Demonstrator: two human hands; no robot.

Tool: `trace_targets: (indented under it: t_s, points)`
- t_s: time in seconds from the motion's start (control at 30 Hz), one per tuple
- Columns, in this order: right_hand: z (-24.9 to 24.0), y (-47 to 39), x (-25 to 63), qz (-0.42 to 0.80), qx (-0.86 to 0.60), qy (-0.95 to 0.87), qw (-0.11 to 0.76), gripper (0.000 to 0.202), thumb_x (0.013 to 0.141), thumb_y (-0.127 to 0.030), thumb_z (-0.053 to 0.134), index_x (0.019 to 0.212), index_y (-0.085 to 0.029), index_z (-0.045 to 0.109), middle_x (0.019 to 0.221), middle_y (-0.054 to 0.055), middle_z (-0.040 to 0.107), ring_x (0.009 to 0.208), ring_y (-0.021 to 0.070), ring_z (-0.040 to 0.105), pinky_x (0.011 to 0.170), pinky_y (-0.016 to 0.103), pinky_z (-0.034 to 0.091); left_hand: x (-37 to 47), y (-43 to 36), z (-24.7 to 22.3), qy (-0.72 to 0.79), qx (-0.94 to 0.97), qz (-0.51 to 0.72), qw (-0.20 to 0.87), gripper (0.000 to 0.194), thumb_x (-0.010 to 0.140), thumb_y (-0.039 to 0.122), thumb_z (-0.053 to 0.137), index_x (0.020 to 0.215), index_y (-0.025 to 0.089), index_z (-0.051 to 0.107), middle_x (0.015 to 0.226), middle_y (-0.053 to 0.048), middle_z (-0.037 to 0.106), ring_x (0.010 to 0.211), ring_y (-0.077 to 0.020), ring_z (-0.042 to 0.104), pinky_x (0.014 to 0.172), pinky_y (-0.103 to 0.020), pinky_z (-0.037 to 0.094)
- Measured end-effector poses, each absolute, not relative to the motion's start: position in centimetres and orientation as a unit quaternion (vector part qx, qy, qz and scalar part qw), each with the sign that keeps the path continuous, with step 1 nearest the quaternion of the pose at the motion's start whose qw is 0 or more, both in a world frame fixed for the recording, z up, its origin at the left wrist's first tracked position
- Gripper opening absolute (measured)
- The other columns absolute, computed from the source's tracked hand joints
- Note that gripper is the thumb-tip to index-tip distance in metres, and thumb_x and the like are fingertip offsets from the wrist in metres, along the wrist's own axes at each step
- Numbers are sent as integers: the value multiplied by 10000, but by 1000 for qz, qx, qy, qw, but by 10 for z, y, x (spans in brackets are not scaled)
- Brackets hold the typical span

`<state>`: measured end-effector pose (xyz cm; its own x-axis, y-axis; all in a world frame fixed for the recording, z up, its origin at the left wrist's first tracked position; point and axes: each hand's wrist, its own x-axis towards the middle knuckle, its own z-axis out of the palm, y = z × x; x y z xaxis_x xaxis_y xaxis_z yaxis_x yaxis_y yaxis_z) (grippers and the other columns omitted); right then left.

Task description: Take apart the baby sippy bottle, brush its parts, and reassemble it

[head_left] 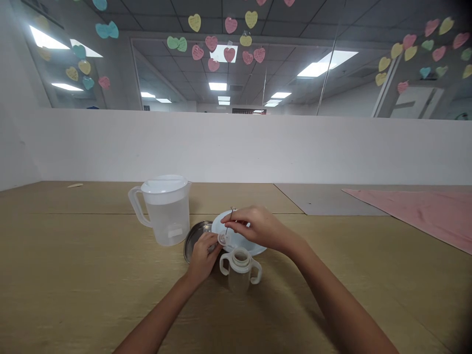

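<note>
My left hand (205, 251) pinches a small clear round plastic piece (222, 239) over the edge of a pale blue-white plate (254, 249). A thin metal rod with a looped top (232, 213) is held in my right hand (254, 226), its lower end at the plastic piece. Just in front of the plate stands an open clear bottle (240, 278) with a white collar and two handles, upright and untouched. Behind my left hand a round metal dish (190, 241) lies partly hidden, next to the plate.
A lidded translucent pitcher (169, 214) with its handle to the left stands at the back left. Pink cloth (424, 209) and a grey sheet (317, 199) lie at the back right. A small flat piece (75, 185) lies far left. A white wall (236, 147) rises behind the table.
</note>
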<state>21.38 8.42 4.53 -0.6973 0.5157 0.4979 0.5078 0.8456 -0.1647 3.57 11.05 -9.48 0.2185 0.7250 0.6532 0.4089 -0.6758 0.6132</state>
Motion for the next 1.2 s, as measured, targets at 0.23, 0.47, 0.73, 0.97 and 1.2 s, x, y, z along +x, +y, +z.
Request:
trace_targets:
  t_s: [0.23,0.47,0.73,0.97,1.2]
  points:
    - [42,88,213,-3,-285,-920,269,170,918,-238,513,890,-187,672,735,-2,657,602,86,526,557,189,312,36,110,-93,371,765,504,152,252,881,353,481,821,193,665,865,-43,652,856,-203,544,768,-299,409]
    - [42,88,214,9,-286,-918,274,153,911,-231,524,906,-197,674,775,-6,668,650,90,556,570,186,326,36,108,-93,373,766,503,147,258,887,347,468,828,188,661,854,-47,650,840,-200,548,749,-296,417]
    - [41,91,214,30,-292,-915,277,171,915,-230,512,882,-196,676,791,-6,667,663,97,558,581,190,343,37,108,-91,374,770,496,146,266,889,342,456,794,198,658,865,-42,649,846,-202,542,759,-304,413]
    - [41,90,214,42,-297,-915,268,184,921,-239,499,920,-192,677,756,-2,656,645,96,546,570,194,334,36,107,-91,381,774,485,144,282,889,355,442,811,201,665,866,-53,648,856,-213,542,765,-320,424]
    - [41,89,213,40,-297,-920,252,188,918,-265,513,925,-188,684,772,13,665,634,101,550,567,201,329,36,108,-90,379,773,489,139,279,891,354,444,817,194,660,867,-54,652,858,-213,546,772,-323,424]
